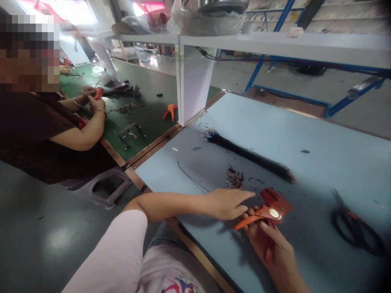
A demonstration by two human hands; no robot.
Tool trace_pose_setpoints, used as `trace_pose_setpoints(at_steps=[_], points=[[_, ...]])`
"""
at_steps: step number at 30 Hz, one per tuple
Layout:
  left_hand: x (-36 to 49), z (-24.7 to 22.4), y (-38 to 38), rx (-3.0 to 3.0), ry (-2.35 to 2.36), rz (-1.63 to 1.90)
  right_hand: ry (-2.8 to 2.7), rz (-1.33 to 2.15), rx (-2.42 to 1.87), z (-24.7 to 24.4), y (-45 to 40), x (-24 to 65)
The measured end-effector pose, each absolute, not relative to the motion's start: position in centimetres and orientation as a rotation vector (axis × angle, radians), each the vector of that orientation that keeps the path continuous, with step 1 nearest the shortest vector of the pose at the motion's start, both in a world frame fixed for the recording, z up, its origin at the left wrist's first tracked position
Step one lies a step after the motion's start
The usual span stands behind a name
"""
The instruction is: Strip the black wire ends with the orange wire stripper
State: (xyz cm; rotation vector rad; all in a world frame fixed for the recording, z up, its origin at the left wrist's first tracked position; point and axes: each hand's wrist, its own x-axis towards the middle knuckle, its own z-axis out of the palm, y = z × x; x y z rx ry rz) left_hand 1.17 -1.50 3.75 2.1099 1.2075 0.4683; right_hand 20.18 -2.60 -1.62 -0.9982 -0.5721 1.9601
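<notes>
- Crimping tool (270,209): there is one, with orange and red handles and a round metal pivot. It is held in the right hand (271,244) over the light blue tabletop (308,134), near its front edge.
- Right-hand fingers (252,211): they are narrow, closed around the orange handle, and they hold the tool.
- Left hand (227,203): it holds nothing. Its fingers are stretched out and their tips are just beside the red part of the tool; I cannot tell if they touch it.
- Bundle of black wires (247,152): there is one, lying on the tabletop behind both hands, with metal ends at one side.
- Heap of small dark pieces (234,178): there is one, between the bundle and the left hand. The pieces are too small to tell what they are.
- Thin loose wire (189,177): there is one, to the left of the heap.
- Black-handled scissors (356,230): there is one pair, well to the right of the hands.
- Co-worker's hands (97,103): there are two, at the green tabletop (149,122) on the left, and they hold one orange tool (98,94). One more orange tool (171,110) lies on that green surface.
</notes>
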Motion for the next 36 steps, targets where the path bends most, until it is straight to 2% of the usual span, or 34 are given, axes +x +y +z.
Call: trace_pose_setpoints(at_steps=[5, 14, 23, 29, 36], points=[[0.9, 2.4, -1.4, 2.081, 1.296, 0.425, -0.411, 1.846, -1.056, -0.4, -2.2, 20.1], [-1.1, 2.6, 0.1, 2.647, 1.594, 0.369, -0.308, 1.629, -1.263, 1.1, -0.8, 21.8], [-1.7, 2.7, 0.0, 2.772, 1.609, 0.43, -0.602, 1.787, -1.182, -0.7, -0.9, 21.6], [-0.4, 1.5, -1.0, 2.837, 1.47, 0.415, -0.661, 1.824, -1.122, 0.8, -2.3, 20.4], [-0.9, 1.9, -0.4, 2.7, 1.658, 0.416, -0.615, 1.764, -1.16, 0.2, -1.8, 21.1]])
